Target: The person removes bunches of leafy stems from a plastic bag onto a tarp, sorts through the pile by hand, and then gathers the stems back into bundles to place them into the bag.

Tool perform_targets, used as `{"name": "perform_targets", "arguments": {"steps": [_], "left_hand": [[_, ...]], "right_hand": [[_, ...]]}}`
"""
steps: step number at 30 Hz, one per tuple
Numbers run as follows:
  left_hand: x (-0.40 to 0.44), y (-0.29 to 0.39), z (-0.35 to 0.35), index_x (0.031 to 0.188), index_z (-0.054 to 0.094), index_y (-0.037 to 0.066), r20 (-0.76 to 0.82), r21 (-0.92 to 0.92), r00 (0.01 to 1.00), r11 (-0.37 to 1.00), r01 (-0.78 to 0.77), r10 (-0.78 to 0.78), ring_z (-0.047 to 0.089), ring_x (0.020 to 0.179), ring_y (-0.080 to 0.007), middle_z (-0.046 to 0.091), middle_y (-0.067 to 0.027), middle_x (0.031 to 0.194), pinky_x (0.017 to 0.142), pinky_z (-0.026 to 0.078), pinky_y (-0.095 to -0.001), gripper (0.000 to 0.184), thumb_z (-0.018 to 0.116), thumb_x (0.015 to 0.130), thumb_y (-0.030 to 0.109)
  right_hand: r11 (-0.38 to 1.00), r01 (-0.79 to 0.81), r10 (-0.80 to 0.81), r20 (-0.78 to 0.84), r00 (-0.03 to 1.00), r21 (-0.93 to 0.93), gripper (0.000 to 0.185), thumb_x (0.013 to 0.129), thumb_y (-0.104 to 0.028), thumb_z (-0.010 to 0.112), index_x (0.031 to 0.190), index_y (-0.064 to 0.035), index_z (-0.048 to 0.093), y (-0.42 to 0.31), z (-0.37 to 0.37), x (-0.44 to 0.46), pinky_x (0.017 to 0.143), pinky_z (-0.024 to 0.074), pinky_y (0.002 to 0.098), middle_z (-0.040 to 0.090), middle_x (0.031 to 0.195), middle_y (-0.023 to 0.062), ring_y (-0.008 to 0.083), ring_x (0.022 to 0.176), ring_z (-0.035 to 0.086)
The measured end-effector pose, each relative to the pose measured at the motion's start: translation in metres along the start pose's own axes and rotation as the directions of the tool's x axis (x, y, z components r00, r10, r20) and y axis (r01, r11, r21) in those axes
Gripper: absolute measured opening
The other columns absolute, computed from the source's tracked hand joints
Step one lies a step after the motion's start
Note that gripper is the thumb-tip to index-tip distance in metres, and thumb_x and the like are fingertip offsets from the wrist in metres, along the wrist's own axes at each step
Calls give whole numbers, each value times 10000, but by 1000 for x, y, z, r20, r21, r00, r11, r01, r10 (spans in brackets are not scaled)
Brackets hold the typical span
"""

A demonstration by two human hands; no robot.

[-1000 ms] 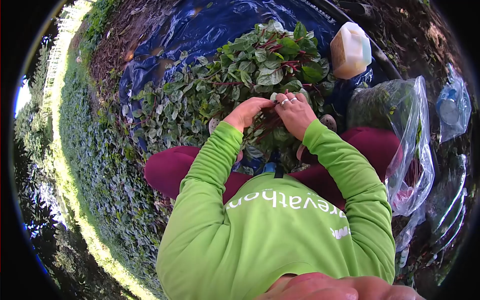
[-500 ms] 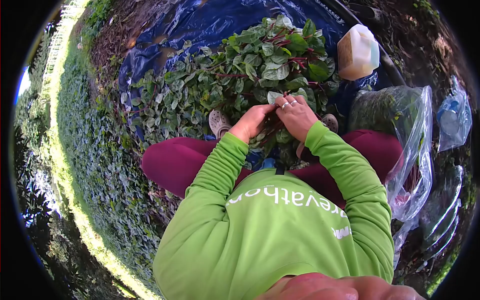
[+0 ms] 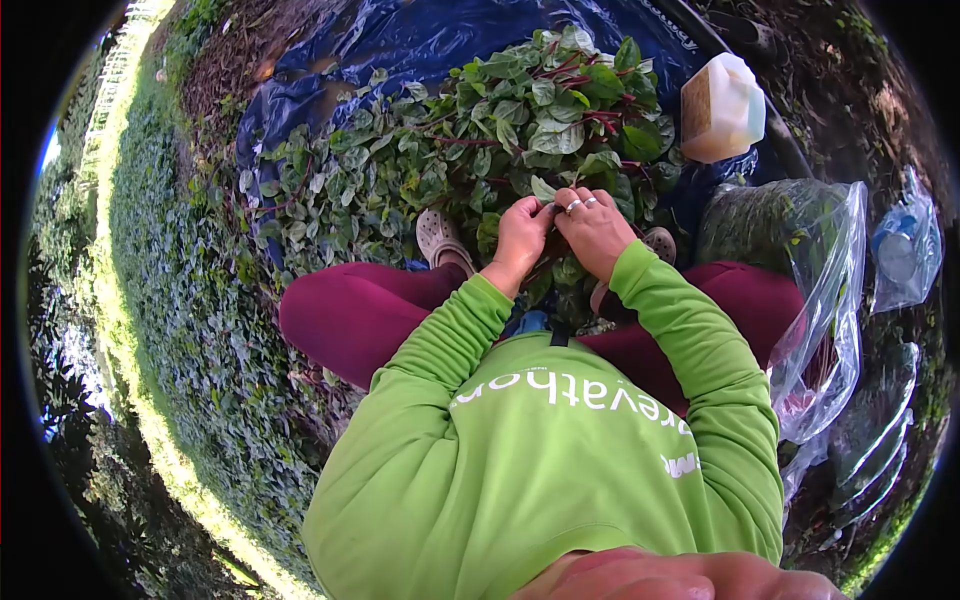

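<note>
A large heap of leafy greens with dark red stems, looking like Malabar spinach [image 3: 500, 130], lies in front of me. My right hand [image 3: 594, 232], with rings on it, is closed around a small bunch of leafy red stems near the heap's front edge. Right beside it, my left hand [image 3: 521, 242] is closed too, its fingertips pinched at the same bunch and nearly touching the right. One pale leaf [image 3: 542, 188] sticks out beyond the fingertips. The fingers cover most of what is held, and more leaves hang below the hands.
Blue plastic sheeting [image 3: 400, 55] lies under the heap. A whitish plastic jug [image 3: 722, 108] stands at its right. Nearer me is a clear plastic bag [image 3: 835, 270] with greens inside; a smaller bag [image 3: 905, 245] lies beyond it. My crossed legs [image 3: 370, 315] frame the hands.
My left hand has shifted slightly right and turned more upright, its fingertips closer to the right hand. The right hand stays almost in place.
</note>
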State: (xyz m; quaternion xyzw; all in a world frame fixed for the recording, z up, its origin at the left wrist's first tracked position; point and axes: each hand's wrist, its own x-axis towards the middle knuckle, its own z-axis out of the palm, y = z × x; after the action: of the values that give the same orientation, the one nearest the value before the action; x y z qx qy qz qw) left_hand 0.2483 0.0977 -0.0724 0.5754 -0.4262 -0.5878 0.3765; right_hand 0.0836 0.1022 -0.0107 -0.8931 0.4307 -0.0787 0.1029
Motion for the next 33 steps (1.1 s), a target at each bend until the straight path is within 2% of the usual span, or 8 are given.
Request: {"name": "perform_targets", "arguments": {"steps": [6,9,10,15,17,22,27,33], "left_hand": [[-3,-20,3,917,520,-9,-93,499,914,813,-301,396,677,692,-256,703,-179,789,648,506,-388,241,563,1032,199],[10,2,-11,979,454,3,-199,-133,980,991,-18,-9,685,663,-225,719,-166,764,671,522,-394,288,468,1082,272],[23,-1,-32,976,443,10,-333,194,924,973,-126,186,679,649,-205,721,-145,761,732,534,-353,370,413,1099,359],[53,23,-95,1441,390,-38,-754,-302,621,953,-40,-213,466,1318,-287,551,-198,1365,1155,290,-454,823,384,1017,667],[54,19,-94,1345,563,5,-144,-177,975,974,145,-171,414,1365,-283,605,-164,1353,1178,204,-508,838,344,985,730],[33,43,-25,1177,713,22,533,1,793,937,349,-296,593,1155,-185,709,-90,1159,1064,393,-339,448,544,1033,412],[32,27,-3,986,687,-35,373,-339,890,854,394,-263,685,856,-150,732,-109,993,775,531,-281,164,658,966,125],[35,15,-9,1088,637,-42,-43,-282,999,959,10,-23,697,804,-182,736,-126,939,779,543,-310,344,570,1046,293]], "right_hand": [[999,33,-33,-48,998,16,212,841,-147,569,977,-30,683,-2,-1,1,980,428,390,576,1199,114,268,1163,557],[999,28,-28,25,999,27,210,837,-146,574,977,-35,683,-7,0,-2,998,425,396,576,1198,115,272,1165,555],[999,45,-45,4,999,6,211,836,-144,574,981,-36,684,-7,2,-3,1009,423,398,577,1200,115,273,1173,552],[994,101,-102,-18,995,-41,207,839,-141,575,981,-39,686,-7,-5,-3,1041,413,409,577,1215,118,279,1204,544],[995,101,-101,-18,995,23,187,839,-141,581,957,-44,690,-9,1,-2,1055,408,420,580,1218,119,285,1230,536],[988,151,-149,-67,987,34,193,815,-150,615,959,-49,696,-12,12,-1,1068,410,423,590,1201,119,299,1232,537],[988,151,-150,-80,986,11,234,802,-162,625,998,-58,700,-8,11,-2,1091,401,436,589,1231,116,309,1250,528],[994,92,-90,-29,995,61,259,812,-157,595,1034,-61,687,-14,7,-2,1043,419,436,586,1158,109,300,1183,553]]}}
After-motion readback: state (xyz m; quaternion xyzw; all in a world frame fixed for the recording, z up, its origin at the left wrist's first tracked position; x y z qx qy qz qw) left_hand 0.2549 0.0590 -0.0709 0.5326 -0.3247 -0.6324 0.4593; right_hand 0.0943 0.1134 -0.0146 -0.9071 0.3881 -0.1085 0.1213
